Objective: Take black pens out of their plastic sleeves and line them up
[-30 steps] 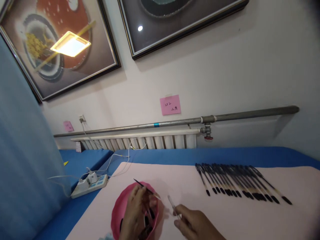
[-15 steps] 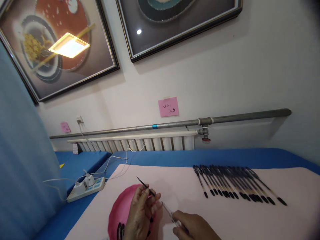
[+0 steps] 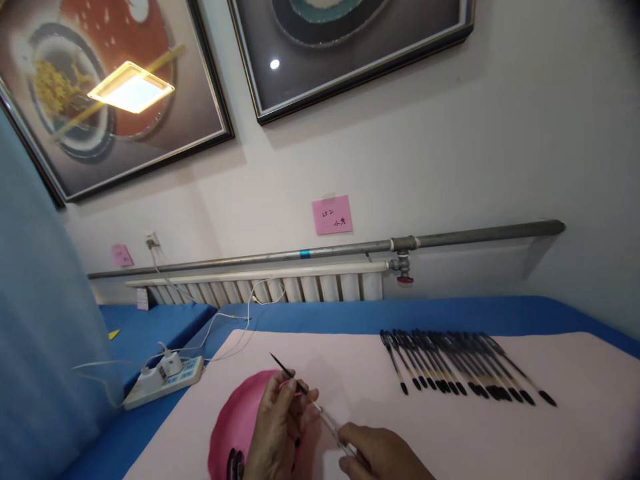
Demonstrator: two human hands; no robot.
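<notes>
My left hand (image 3: 277, 430) pinches a thin black pen refill (image 3: 289, 375), its tip pointing up and left, above a pink bowl (image 3: 235, 423). My right hand (image 3: 383, 457) at the bottom edge grips a clear pen barrel (image 3: 330, 421) whose open end meets the refill's lower end. Dark pen parts (image 3: 234, 461) lie inside the bowl. A row of several assembled black pens (image 3: 460, 367) lies side by side on the pale pink sheet (image 3: 450, 433) to the right.
The pink sheet covers a blue table (image 3: 450, 312). A white power strip (image 3: 163, 380) with plugs and trailing cables sits at the left. A radiator (image 3: 260, 287) and pipe (image 3: 450, 237) run along the wall, with a pink note (image 3: 331, 215) and framed pictures (image 3: 110, 93) above.
My left hand lifted out of the bowl with the refill. My right hand brought the clear barrel up to the refill's end. The view shifted slightly right.
</notes>
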